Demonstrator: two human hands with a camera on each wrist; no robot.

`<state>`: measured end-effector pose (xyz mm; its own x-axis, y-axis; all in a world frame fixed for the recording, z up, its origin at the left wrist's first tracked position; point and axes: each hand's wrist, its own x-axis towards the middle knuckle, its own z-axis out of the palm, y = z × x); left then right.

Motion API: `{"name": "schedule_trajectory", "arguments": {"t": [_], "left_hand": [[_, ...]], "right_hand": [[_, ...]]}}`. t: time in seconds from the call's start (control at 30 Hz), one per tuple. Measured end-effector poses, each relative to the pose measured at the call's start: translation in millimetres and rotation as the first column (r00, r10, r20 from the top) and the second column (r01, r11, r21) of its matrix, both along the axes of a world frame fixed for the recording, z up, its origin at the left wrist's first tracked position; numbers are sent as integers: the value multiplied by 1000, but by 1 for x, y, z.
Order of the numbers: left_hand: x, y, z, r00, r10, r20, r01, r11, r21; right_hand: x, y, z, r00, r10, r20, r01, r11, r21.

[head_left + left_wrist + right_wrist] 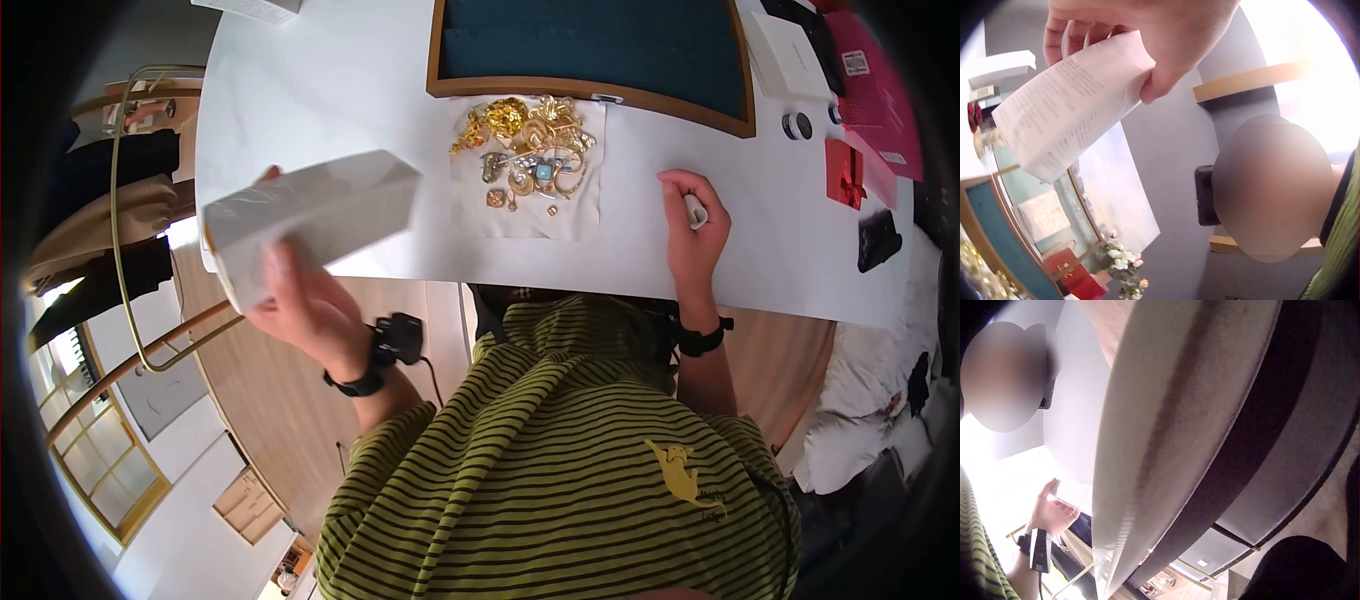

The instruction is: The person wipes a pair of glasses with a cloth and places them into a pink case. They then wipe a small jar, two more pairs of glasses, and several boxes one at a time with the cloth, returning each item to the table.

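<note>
A white box (pixel 330 200) is gripped in my left hand (pixel 312 315), raised over the left part of the table. In the left wrist view, small print covers the box (pixel 1075 103), and the thumb and fingers of my left hand (pixel 1166 31) pinch its upper end. My right hand (pixel 697 230) rests at the table's front edge, right of the jewelry, its fingers curled round a small white object (pixel 696 210). Gold chains (pixel 507 118), bangles and a blue-stone piece (pixel 543 172) lie on a white cloth (pixel 480 222) between the hands.
A wood-framed tray (pixel 600 50) with dark teal lining lies behind the cloth. To the right are a white box (pixel 790 58), a small round container (pixel 797 126), a red box (pixel 845 173), a pink bag (pixel 880 100) and a black pouch (pixel 879 240). A clothes rack (pixel 118 220) stands left.
</note>
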<state>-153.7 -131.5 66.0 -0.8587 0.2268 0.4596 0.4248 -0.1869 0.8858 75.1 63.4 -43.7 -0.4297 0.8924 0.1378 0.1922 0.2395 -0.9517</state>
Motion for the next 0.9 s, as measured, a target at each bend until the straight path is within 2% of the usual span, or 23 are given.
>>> {"name": "schedule_trajectory", "arguments": {"t": [0.1, 0.17, 0.2, 0.27, 0.3, 0.33, 0.37, 0.4, 0.47, 0.53, 0.57, 0.63, 0.67, 0.73, 0.77, 0.8, 0.87, 0.9], "left_hand": [[41, 11, -11, 986, -153, 64, 155, 988, -26], [66, 23, -15, 939, -315, 136, 318, 948, -1], [79, 31, -15, 898, -396, 194, 394, 918, 49], [89, 44, -24, 823, -550, 143, 561, 825, -60], [93, 51, -28, 806, -578, 125, 590, 803, -89], [98, 56, -32, 785, -610, 107, 620, 776, -118], [105, 58, -37, 763, -623, 174, 645, 754, -127], [109, 62, -37, 743, -643, 189, 668, 731, -138], [113, 67, -40, 676, -724, 139, 735, 646, -205], [118, 73, -45, 662, -742, 105, 744, 634, -211], [121, 74, -47, 660, -748, 71, 741, 632, -225], [125, 75, -46, 674, -734, 82, 728, 641, -242], [126, 74, -46, 695, -713, 90, 707, 655, -267], [126, 74, -49, 709, -697, 106, 695, 666, -272], [125, 75, -52, 711, -700, 63, 686, 671, -283], [125, 74, -54, 711, -703, 21, 677, 675, -293], [126, 73, -53, 724, -688, 47, 668, 683, -296], [126, 73, -54, 720, -692, 53, 669, 671, -320]], "right_hand": [[2, -4, 3, 999, -17, -43, 16, 1000, -20], [4, -9, 10, 995, -24, -97, 4, 980, -199], [7, -12, 16, 995, -19, -96, 0, 981, -195], [13, -18, 31, 966, -23, -256, -68, 938, -341], [14, -17, 41, 967, -21, -255, -69, 938, -339], [13, -16, 53, 894, 35, -446, -172, 947, -270], [13, -15, 65, 784, 91, -614, -254, 950, -183], [14, -13, 77, 788, 83, -610, -242, 953, -182], [16, -14, 94, 747, 267, -608, -321, 947, 21], [15, -19, 98, 732, 274, -624, -304, 951, 60], [15, -18, 101, 792, 395, -465, -345, 919, 193], [14, -14, 99, 816, 532, -228, -425, 818, 389], [14, -15, 97, 816, 531, -227, -425, 818, 387], [14, -18, 93, 873, 440, -212, -379, 884, 272], [14, -20, 89, 852, 404, -333, -376, 915, 147], [15, -21, 84, 850, 408, -333, -382, 913, 141], [17, -20, 76, 831, 336, -444, -386, 922, -24], [19, -18, 75, 841, 329, -430, -383, 923, -43]]}}
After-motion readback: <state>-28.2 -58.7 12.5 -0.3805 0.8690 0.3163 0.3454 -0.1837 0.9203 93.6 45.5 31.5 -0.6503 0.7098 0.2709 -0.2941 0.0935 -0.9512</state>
